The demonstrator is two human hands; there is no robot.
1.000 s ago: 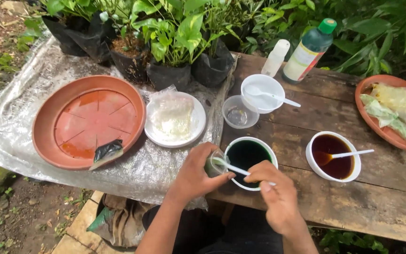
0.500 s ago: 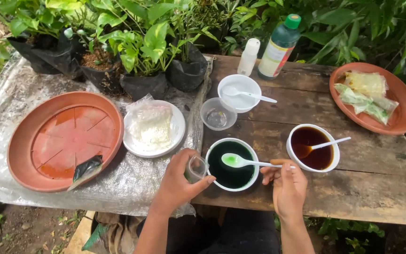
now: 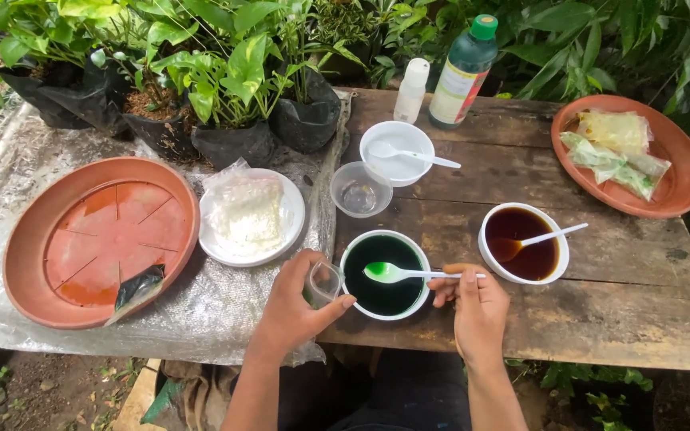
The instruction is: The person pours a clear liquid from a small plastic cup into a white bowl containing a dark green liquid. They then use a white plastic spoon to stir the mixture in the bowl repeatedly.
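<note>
Nearest the camera, the left hand (image 3: 293,307) is closed around a small clear cup (image 3: 323,281), tipped a little and held just beside the bowl of green liquid (image 3: 385,274). The right hand (image 3: 479,307) pinches the handle of a white spoon (image 3: 409,274) whose scoop, full of green liquid, sits level over that bowl. As far as the picture shows, the cup looks close to empty, so filling it seems barely begun, if at all; the green bowl is well filled

To the right stands a bowl of dark brown liquid (image 3: 523,243) with its own spoon, untouched. Behind the green bowl sit an empty clear cup (image 3: 358,190) and a white bowl (image 3: 397,153) with a spoon. On the left a white plate (image 3: 291,214) holds a bag of white stuff, beside a big terracotta saucer (image 3: 21,247)

The surface is a worn wooden table (image 3: 600,311), its left half covered with crinkled plastic sheet (image 3: 201,319). At the far edge are a green-capped bottle (image 3: 461,72), a small white bottle (image 3: 410,89), a second saucer of packets (image 3: 684,187) and potted plants in black bags (image 3: 233,144). It is outdoors, with foliage all around
</note>
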